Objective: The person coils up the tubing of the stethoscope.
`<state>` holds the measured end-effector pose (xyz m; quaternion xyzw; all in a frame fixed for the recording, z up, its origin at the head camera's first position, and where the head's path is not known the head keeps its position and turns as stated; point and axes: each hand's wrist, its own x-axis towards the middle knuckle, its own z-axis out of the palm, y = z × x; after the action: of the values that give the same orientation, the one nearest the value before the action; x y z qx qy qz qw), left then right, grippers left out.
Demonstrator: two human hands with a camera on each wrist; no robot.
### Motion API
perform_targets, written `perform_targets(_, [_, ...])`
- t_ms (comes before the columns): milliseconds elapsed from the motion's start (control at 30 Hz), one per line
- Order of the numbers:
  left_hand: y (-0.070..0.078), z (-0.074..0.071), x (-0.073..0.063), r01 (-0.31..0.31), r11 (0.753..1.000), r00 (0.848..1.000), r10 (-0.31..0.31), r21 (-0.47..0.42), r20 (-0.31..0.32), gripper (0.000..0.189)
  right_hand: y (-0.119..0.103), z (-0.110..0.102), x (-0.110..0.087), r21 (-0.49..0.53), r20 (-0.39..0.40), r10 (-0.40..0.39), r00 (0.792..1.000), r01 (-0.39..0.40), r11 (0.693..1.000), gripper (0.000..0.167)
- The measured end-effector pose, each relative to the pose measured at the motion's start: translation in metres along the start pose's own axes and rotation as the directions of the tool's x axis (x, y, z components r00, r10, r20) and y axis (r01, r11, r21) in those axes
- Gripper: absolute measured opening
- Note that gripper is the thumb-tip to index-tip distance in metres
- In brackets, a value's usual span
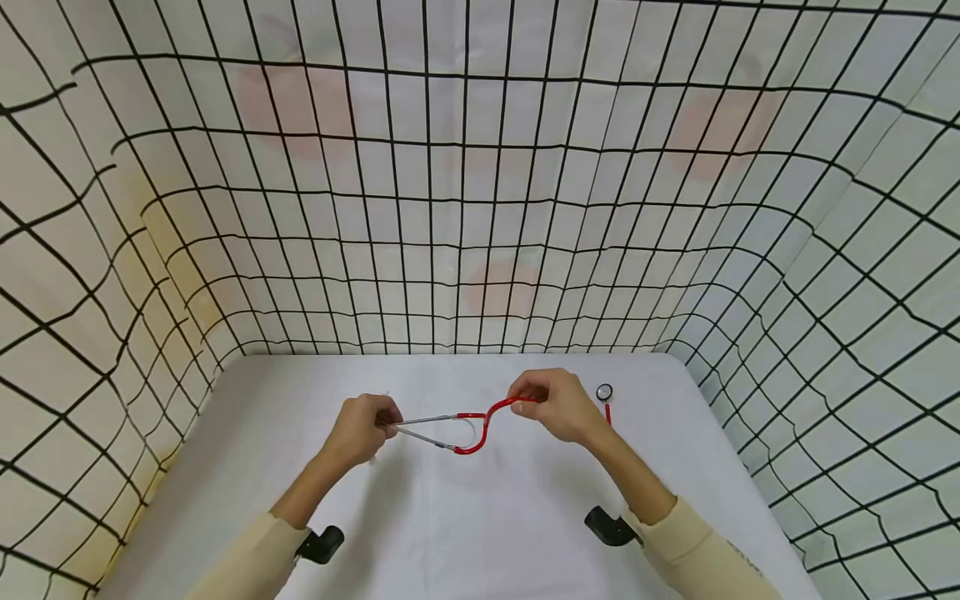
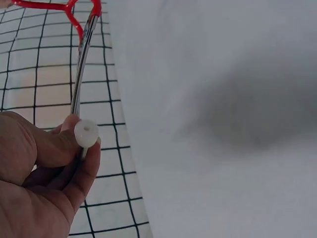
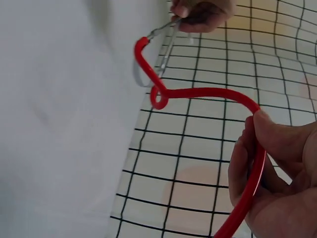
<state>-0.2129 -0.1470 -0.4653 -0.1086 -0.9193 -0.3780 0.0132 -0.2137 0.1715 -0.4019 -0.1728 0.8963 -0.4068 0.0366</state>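
A stethoscope with red tubing (image 1: 472,450) and metal ear tubes (image 1: 427,419) stretches between both hands above the white table. At its ear end, my left hand (image 1: 362,429) pinches the ear tubes; a white eartip (image 2: 86,134) pokes out by the thumb in the left wrist view. My right hand (image 1: 558,404) grips the red tube (image 3: 255,173) beyond the fork, thumb against curled fingers. Past the right hand, the round chestpiece (image 1: 604,392) shows at the right with a short piece of red tube below it; the tubing between is hidden behind hand and forearm.
Under the hands is a white-covered table (image 1: 480,533) with rounded far corners. Black wire grid (image 1: 480,200) stands along its back and both sides, with white cloth behind it. A black wrist device (image 1: 321,545) is at the left sleeve, another (image 1: 609,527) at the right.
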Motion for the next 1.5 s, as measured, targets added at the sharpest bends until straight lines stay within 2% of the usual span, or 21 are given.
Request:
perform_targets(100, [0.011, -0.002, -0.002, -0.005, 0.999, 0.998, 0.008, -0.042, 0.060, 0.014, -0.010, -0.009, 0.005, 0.022, 0.049, -0.021, 0.999, 0.020, 1.000, 0.008])
perform_targets(200, [0.023, -0.005, -0.004, -0.043, 0.996, 0.992, 0.051, -0.078, 0.114, 0.013, -0.015, -0.016, 0.011, 0.069, 0.098, -0.023, 0.995, 0.017, 0.997, 0.008])
perform_targets(367, [0.037, -0.011, -0.007, -0.112, 0.983, 0.969, 0.141, -0.147, 0.201, 0.015, -0.013, -0.020, 0.019, 0.169, 0.155, -0.031, 0.987, 0.004, 0.986, 0.007])
perform_targets(600, [0.052, -0.013, -0.008, -0.136, 0.961, 0.933, 0.206, -0.242, 0.295, 0.010, -0.002, -0.010, 0.028, 0.349, 0.224, -0.047, 0.974, -0.035, 0.936, 0.012])
perform_targets(700, [0.060, -0.013, -0.008, -0.134, 0.954, 0.923, 0.219, -0.267, 0.318, 0.007, 0.002, -0.004, 0.030, 0.412, 0.251, -0.063, 0.966, -0.048, 0.910, 0.015])
perform_targets(967, [0.080, -0.015, -0.007, -0.126, 0.944, 0.917, 0.228, -0.306, 0.326, 0.009, 0.002, 0.015, 0.034, 0.481, 0.296, -0.074, 0.952, -0.082, 0.873, 0.022])
perform_targets(1167, [0.087, -0.015, -0.006, -0.112, 0.939, 0.928, 0.216, -0.324, 0.305, 0.009, -0.002, 0.026, 0.032, 0.495, 0.296, -0.037, 0.955, -0.120, 0.861, 0.025])
perform_targets(1233, [0.089, -0.016, -0.006, -0.104, 0.939, 0.932, 0.207, -0.327, 0.297, 0.009, -0.003, 0.030, 0.031, 0.553, 0.296, -0.042, 0.954, -0.136, 0.822, 0.019])
perform_targets(1300, [0.090, -0.016, -0.006, -0.096, 0.938, 0.939, 0.197, -0.333, 0.283, 0.009, -0.003, 0.035, 0.029, 0.655, 0.298, -0.101, 0.949, -0.126, 0.745, 0.013])
perform_targets(1367, [0.091, -0.016, -0.005, -0.096, 0.934, 0.946, 0.194, -0.345, 0.262, 0.009, 0.000, 0.041, 0.027, 0.757, 0.295, -0.236, 0.926, -0.076, 0.649, 0.015])
perform_targets(1433, [0.092, -0.016, -0.005, -0.084, 0.934, 0.957, 0.174, -0.348, 0.234, 0.010, 0.001, 0.046, 0.025, 0.827, 0.293, -0.342, 0.893, -0.057, 0.559, 0.024])
perform_targets(1467, [0.092, -0.016, -0.005, -0.076, 0.935, 0.962, 0.160, -0.346, 0.220, 0.010, 0.001, 0.049, 0.025, 0.847, 0.293, -0.373, 0.880, -0.058, 0.529, 0.029])
perform_targets(1500, [0.093, -0.016, -0.006, -0.066, 0.937, 0.968, 0.144, -0.344, 0.206, 0.010, 0.001, 0.052, 0.024, 0.853, 0.306, -0.365, 0.879, -0.084, 0.515, 0.031])
